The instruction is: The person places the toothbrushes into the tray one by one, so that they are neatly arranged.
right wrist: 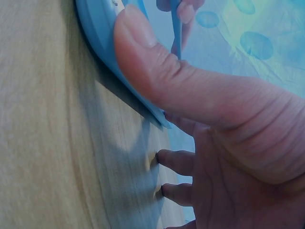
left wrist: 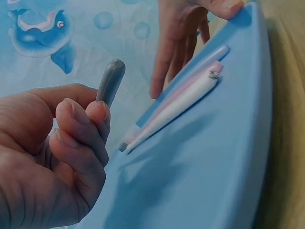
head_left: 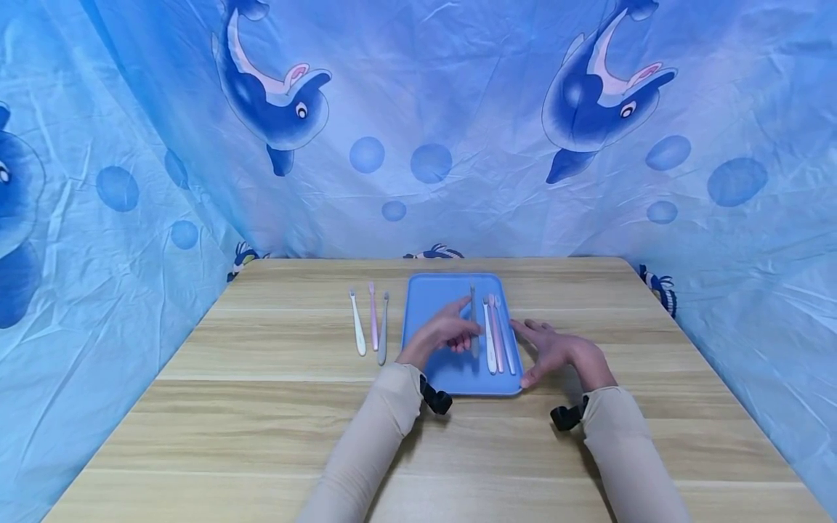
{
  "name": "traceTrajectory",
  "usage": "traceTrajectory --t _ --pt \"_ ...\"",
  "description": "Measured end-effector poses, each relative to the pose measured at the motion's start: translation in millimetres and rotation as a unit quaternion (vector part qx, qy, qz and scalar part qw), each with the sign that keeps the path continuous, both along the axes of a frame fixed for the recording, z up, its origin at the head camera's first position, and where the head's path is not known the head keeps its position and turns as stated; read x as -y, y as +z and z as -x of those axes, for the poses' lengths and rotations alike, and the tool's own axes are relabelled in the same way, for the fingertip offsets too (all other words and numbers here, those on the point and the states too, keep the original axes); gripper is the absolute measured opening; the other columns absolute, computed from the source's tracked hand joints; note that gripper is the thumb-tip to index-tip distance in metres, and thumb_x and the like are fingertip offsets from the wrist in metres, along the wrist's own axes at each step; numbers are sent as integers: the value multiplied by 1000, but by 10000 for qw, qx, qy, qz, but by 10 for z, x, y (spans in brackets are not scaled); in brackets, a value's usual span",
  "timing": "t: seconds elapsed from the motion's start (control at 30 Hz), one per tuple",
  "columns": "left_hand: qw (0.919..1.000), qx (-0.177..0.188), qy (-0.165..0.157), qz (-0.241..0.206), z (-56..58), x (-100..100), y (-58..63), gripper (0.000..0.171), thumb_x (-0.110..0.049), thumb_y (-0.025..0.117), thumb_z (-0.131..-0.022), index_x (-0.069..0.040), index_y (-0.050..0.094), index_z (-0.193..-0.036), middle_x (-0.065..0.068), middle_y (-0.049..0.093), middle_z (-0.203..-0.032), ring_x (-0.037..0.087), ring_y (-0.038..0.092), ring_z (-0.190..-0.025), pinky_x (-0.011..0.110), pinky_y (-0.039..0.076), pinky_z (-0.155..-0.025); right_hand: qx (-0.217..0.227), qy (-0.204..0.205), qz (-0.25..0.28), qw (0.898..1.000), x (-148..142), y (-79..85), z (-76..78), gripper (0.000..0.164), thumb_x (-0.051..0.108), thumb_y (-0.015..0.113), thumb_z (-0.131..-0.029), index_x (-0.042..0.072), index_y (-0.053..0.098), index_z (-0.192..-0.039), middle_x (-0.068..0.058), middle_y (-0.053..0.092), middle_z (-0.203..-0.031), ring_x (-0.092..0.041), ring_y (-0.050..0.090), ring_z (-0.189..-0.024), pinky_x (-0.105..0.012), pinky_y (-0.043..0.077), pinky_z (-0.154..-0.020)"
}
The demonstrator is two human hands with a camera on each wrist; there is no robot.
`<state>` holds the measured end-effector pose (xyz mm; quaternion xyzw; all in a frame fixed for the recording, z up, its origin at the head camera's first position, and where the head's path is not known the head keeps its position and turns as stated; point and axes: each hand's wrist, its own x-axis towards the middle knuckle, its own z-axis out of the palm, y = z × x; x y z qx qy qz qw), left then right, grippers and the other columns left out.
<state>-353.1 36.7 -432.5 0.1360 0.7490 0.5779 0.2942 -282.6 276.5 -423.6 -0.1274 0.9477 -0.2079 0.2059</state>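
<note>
My left hand (head_left: pixel 450 328) pinches a grey toothbrush (left wrist: pixel 111 81) above the blue tray (head_left: pixel 437 378); the handle end stands out past the fingers in the left wrist view. Inside the tray, along its right side, lie a white toothbrush (head_left: pixel 490 341), a pink toothbrush (head_left: pixel 496 334) and a light blue toothbrush (head_left: pixel 505 338), side by side. At the tray's right edge is my right hand (head_left: pixel 559 350), fingers spread. Its thumb lies at the near right corner of the rim, and in the right wrist view some fingertips touch the table.
Left of the tray, a white toothbrush (head_left: pixel 357 327), a pink toothbrush (head_left: pixel 373 319) and a grey toothbrush (head_left: pixel 383 334) lie on the wooden table (head_left: pixel 261 421). A blue dolphin-print curtain (head_left: pixel 418 87) hangs behind the table and on both sides.
</note>
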Motion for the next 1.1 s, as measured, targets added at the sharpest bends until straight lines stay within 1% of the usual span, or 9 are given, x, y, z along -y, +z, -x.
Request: traceTrajectory --t 0.23,0.37,0.53,0.77,0.9,1.1 --pt "9999 75 -42 77 32 -25 -61 91 -10 68 -91 -25 13 -163 1 59 -54 9 50 -39 20 40 -38 17 -16 -64 10000 -6 5 16 130 57 87 -67 14 9 -162 -31 5 -165 -60 1 -149 -81 14 -112" --pt "9998 19 -113 155 49 -36 -119 91 -10 68 -91 -23 13 -163 1 59 -54 9 50 -39 20 41 -38 20 9 -54 10000 -11 7 18 130 57 87 -67 13 9 -162 -31 5 -165 -60 0 -149 -81 14 -112" --pt "9996 5 -169 220 40 -67 -171 90 -10 67 -91 -21 13 -163 0 58 -53 9 49 -38 20 40 -37 40 21 -52 10000 -10 2 11 130 56 87 -67 14 9 -162 -31 4 -165 -60 0 -149 -82 14 -112" --pt "9996 94 -95 233 -4 -123 -170 95 -9 69 -89 -18 11 -163 0 57 -51 8 48 -37 19 39 -37 13 20 -13 10000 -4 0 3 129 56 87 -68 13 9 -162 -31 5 -165 -60 0 -149 -82 14 -112" --pt "9996 142 -88 217 -5 -144 -166 95 -9 70 -89 -18 11 -163 0 57 -52 8 48 -38 19 39 -37 9 33 16 10000 -10 1 7 129 55 87 -68 13 9 -162 -32 4 -165 -60 1 -149 -82 15 -111" --pt "9996 139 -75 229 0 -150 -193 95 -9 71 -89 -19 12 -163 1 58 -52 9 49 -38 19 40 -37 26 29 21 10000 -13 -5 6 129 55 87 -68 13 9 -162 -32 5 -165 -61 0 -149 -82 14 -112"
